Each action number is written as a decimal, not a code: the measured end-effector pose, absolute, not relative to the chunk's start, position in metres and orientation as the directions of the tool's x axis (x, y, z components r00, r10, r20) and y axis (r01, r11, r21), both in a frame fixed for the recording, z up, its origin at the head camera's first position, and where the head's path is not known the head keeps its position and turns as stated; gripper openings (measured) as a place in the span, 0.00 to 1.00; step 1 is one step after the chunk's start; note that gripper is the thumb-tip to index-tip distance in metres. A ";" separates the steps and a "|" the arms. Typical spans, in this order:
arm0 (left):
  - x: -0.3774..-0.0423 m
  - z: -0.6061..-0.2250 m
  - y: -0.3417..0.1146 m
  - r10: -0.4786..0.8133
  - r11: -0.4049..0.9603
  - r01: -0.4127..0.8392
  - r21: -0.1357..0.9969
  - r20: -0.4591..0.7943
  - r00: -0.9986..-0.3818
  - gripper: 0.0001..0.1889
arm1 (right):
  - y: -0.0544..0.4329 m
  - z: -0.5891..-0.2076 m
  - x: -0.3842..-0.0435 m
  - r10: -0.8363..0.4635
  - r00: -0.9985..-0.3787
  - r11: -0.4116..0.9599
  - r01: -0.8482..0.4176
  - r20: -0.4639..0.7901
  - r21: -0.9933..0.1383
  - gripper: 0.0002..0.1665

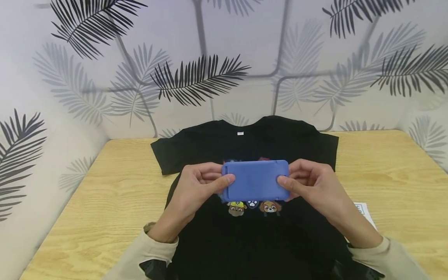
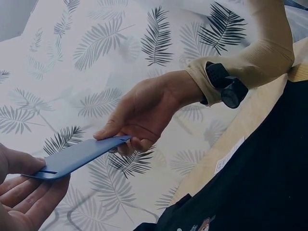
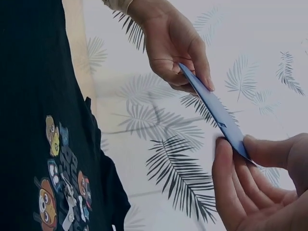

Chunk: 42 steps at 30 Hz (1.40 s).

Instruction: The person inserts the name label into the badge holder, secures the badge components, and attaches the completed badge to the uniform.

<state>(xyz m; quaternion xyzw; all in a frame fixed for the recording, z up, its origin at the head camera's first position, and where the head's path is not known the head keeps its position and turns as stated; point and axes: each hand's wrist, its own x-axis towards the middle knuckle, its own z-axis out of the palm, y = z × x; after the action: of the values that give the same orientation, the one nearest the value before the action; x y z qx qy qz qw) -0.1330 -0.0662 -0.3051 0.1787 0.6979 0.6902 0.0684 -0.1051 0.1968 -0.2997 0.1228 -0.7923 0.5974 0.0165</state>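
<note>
Both hands hold a flat blue rectangular plastic piece (image 1: 257,181) up over a black T-shirt (image 1: 252,241). At its left end, my left hand (image 1: 196,186) pinches it, thumb on the near face and fingers behind. My right hand (image 1: 315,186) pinches the other end the same way. Seen nearly edge-on in the right wrist view, the blue piece (image 3: 214,110) is thin. The T-shirt lies spread out face up, neck toward the wall, and its cartoon dog print (image 1: 253,208) is partly covered by the blue piece.
The shirt lies on a wood-grain table (image 1: 105,202). A white printed paper (image 1: 365,214) shows beside the right forearm, partly hidden. Behind the table stands a wall (image 1: 227,97) with a leaf pattern. Each wrist wears a black device (image 2: 226,84).
</note>
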 end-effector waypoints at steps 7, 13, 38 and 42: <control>-0.137 -0.301 -0.071 0.394 -0.025 0.170 0.985 0.166 -0.904 0.14 | 0.200 -0.297 -0.107 -0.124 -0.965 0.248 -0.256 0.231 -0.935 0.10; -0.138 -0.294 -0.074 0.422 -0.020 0.166 0.986 0.159 -0.892 0.14 | 0.202 -0.295 -0.106 -0.149 -0.965 0.234 -0.244 0.214 -0.941 0.09; -0.139 -0.302 -0.071 0.384 -0.027 0.119 0.993 0.120 -0.915 0.14 | 0.204 -0.294 -0.104 -0.140 -0.953 0.323 -0.302 0.270 -0.897 0.07; -0.140 -0.302 -0.072 0.384 -0.031 0.131 0.991 0.133 -0.914 0.13 | 0.204 -0.295 -0.104 -0.154 -0.945 0.302 -0.324 0.290 -0.897 0.06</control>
<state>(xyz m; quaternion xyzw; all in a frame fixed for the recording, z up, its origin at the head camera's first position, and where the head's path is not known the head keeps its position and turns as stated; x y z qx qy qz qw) -0.1395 -0.0717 -0.3020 0.1864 0.6902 0.6932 0.0912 -0.1044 0.2039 -0.2954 0.1488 -0.8033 0.5719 0.0744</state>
